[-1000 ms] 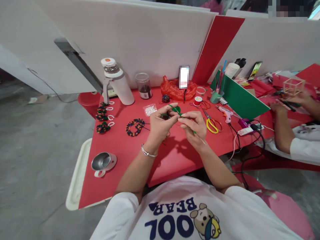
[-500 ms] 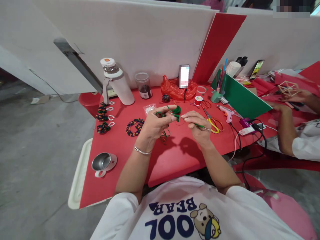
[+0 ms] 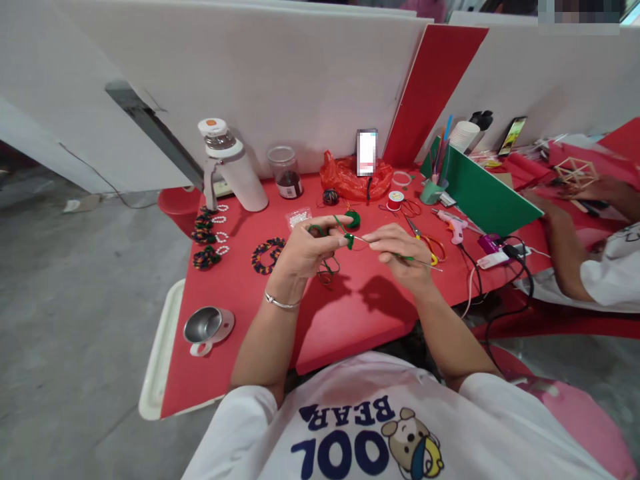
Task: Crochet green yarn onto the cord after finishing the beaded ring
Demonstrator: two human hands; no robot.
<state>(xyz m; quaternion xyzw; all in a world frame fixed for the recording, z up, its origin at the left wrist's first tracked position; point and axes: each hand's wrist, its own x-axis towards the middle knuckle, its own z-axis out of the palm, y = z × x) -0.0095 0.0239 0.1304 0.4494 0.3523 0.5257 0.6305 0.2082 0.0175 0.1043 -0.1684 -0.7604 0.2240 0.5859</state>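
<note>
My left hand (image 3: 315,247) pinches a small piece of green crochet work (image 3: 349,241), with green yarn running over its raised index finger. My right hand (image 3: 401,252) is closed around a crochet hook (image 3: 419,261) with a green grip. The hook's thin metal end points left and meets the green stitches. Just beyond the fingers, a ball of green yarn (image 3: 353,219) rests on the red table (image 3: 350,327). Loose dark yarn strands (image 3: 327,272) hang or lie below my left hand. A multicoloured crocheted ring (image 3: 268,256) lies to the left.
A steel mug (image 3: 209,327), white thermos (image 3: 237,170), jar (image 3: 286,173) and beaded yarn pieces (image 3: 205,257) stand left. Yellow-handled scissors (image 3: 429,247), a glue gun (image 3: 453,225), power strip (image 3: 500,257) and green board (image 3: 485,190) are right. A co-worker's arm (image 3: 565,247) lies beyond.
My right hand has shifted slightly right, and the hook's rear end now sticks out further past it. The green piece has moved slightly left and down. The co-worker's hands have moved a little.
</note>
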